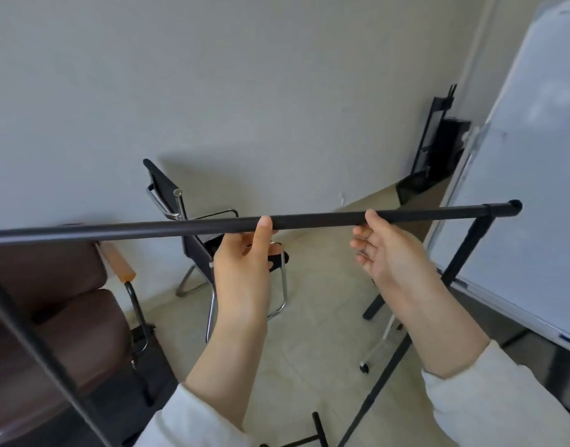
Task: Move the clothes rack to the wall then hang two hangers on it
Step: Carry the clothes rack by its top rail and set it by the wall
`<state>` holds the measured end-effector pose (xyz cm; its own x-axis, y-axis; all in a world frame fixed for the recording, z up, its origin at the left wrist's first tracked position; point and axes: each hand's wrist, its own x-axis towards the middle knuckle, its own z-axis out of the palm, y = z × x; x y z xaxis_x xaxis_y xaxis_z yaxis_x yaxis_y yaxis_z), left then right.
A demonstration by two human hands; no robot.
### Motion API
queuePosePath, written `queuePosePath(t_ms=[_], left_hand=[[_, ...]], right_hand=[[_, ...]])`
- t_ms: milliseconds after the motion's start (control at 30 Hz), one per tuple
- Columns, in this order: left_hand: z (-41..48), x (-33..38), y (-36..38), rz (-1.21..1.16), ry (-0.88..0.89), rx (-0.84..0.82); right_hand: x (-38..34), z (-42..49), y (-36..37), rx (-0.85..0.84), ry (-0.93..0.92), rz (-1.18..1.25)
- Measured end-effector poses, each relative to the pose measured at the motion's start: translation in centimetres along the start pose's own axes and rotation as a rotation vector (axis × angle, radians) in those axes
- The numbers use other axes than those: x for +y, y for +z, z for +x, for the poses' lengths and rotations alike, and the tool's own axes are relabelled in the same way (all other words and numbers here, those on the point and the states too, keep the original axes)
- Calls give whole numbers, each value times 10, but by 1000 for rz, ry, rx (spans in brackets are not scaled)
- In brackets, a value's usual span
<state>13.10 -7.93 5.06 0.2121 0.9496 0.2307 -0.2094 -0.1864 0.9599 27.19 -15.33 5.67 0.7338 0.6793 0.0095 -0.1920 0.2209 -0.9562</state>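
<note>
The black clothes rack's top bar (pixel 315 219) runs across the view at chest height, from the left edge to its capped right end. My left hand (pixel 241 266) holds the bar near its middle, thumb in front and fingers underneath. To the right, my right hand (pixel 390 253) is just below the bar with fingers spread; only its thumb touches the bar. The rack's right legs (pixel 464 253) slant down to the floor, and its left upright (pixel 35 343) crosses the lower left corner. No hangers are visible.
Beyond the bar stands a black office chair (pixel 193 227), with a brown leather armchair (pixel 51 301) at the left. A whiteboard on wheels (pixel 519 188) stands close at the right. A black wire shelf (pixel 438 146) leans in the far corner against the grey wall (pixel 244 91).
</note>
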Motion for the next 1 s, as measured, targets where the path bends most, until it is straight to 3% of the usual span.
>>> queuePosePath(t_ms=[300, 1000], left_hand=[[-78, 6, 109, -57, -38, -277], [-410, 40, 335, -240, -177, -976]], right_hand=[[-51, -59, -133, 265, -92, -7], [-147, -318, -454, 940, -332, -14]])
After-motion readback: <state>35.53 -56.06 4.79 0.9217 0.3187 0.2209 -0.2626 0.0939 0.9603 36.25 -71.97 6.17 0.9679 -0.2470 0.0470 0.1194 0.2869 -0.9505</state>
